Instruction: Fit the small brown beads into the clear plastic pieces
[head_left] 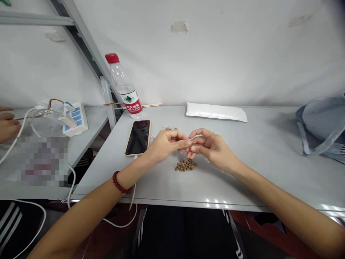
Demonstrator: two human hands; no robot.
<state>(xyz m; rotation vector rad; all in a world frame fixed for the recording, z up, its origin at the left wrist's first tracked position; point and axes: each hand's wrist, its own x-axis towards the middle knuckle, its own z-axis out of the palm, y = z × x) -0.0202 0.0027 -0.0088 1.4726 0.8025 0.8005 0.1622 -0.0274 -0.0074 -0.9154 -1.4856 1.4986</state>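
Note:
Above the middle of a grey desk (161,183), my left hand (168,144) and my right hand (211,148) meet at the fingertips, thumbs pressed against fingers. Both pinch something small, perhaps clear, that the fingers mostly hide. A small heap of brown pellets (185,165) lies on the desk just below the fingertips. Behind my left hand, small clear pieces with brown bits (170,128) show in part. More clear scraps (207,160) lie beneath my right hand. A dark red bead bracelet (120,183) circles my left wrist.
A phone (138,138) with a white cable lies left of my hands. Behind it stands a red-capped water bottle (128,91). A white packet (216,112) rests near the wall; a blue-grey bag (323,124) sits right. At left are a power strip (77,120) and another person's hand (8,126).

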